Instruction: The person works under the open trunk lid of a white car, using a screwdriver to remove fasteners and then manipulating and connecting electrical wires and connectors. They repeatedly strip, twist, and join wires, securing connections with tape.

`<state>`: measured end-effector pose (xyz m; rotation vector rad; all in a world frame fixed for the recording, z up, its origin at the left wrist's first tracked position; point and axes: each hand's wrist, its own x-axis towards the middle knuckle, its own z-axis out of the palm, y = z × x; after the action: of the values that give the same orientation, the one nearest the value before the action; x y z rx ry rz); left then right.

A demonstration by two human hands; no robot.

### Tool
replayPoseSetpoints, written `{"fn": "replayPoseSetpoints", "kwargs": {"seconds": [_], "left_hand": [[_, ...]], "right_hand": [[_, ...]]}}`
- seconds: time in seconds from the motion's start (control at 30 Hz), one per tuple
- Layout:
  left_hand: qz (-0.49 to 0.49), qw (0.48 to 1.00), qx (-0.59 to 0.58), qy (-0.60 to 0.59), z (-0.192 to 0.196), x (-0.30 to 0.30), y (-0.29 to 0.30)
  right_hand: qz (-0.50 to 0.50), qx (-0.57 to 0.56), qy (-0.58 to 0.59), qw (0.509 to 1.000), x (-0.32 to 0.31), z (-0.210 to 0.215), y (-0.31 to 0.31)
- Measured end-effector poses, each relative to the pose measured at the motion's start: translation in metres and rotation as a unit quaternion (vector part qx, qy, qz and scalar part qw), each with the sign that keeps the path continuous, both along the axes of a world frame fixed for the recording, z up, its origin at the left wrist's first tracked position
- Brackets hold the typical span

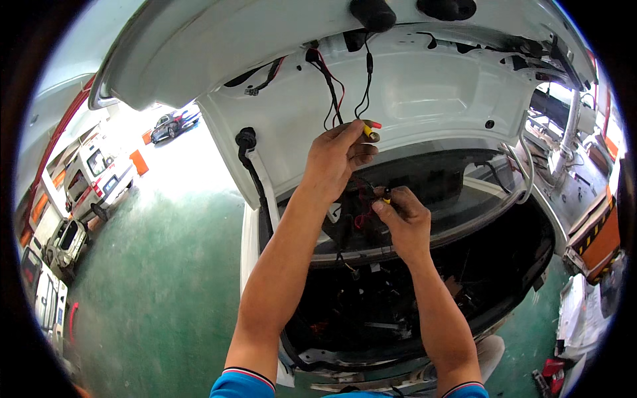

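Under the raised white trunk lid (438, 86), my left hand (337, 149) is closed around a yellow cable plug (371, 134) and a red plug (374, 124). Black and red wires (337, 89) hang from an opening in the lid down to this hand. Lower and to the right, my right hand (408, 219) pinches a small yellow-and-black plug (387, 196) between thumb and fingers. Thin dark and red wires (361, 215) dangle beside it, in front of the rear window. The two hands are apart, and the palm sides of the fingers are partly hidden.
Below my arms lies the dark trunk opening (398, 318), with loose wires and small bits inside. A black corrugated cable sleeve (245, 142) runs down the lid's left side. Parked vehicles (99, 176) stand far left. At right are a workbench (564, 186) and an orange cabinet (594, 242).
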<state>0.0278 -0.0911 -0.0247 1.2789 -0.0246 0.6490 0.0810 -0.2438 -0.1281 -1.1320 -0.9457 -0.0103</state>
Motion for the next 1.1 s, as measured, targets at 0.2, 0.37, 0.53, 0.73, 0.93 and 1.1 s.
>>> {"fn": "replayPoseSetpoints", "kwargs": {"seconds": [0.2, 0.37, 0.53, 0.73, 0.93, 1.1], "left_hand": [[0.085, 0.996, 0.025, 0.001, -0.005, -0.018, -0.008], [0.187, 0.970, 0.144, 0.063, -0.021, -0.036, -0.004], [0.140, 0.929, 0.333, 0.076, -0.044, -0.064, -0.029], [0.153, 0.893, 0.423, 0.014, -0.049, -0.071, -0.041], [0.235, 0.802, 0.548, -0.038, -0.053, -0.072, -0.041], [0.255, 0.789, 0.559, -0.008, -0.053, -0.076, -0.043]], "right_hand": [[0.013, 0.005, 0.030, 0.999, 0.000, -0.007, -0.002], [-0.023, -0.002, -0.014, 1.000, 0.001, -0.009, -0.005], [-0.138, 0.003, -0.160, 0.977, 0.000, -0.011, -0.003], [-0.218, 0.020, -0.283, 0.934, 0.002, -0.011, -0.002], [-0.237, 0.006, -0.329, 0.914, -0.002, -0.009, -0.002], [-0.253, 0.005, -0.358, 0.899, -0.002, -0.010, 0.001]]}}
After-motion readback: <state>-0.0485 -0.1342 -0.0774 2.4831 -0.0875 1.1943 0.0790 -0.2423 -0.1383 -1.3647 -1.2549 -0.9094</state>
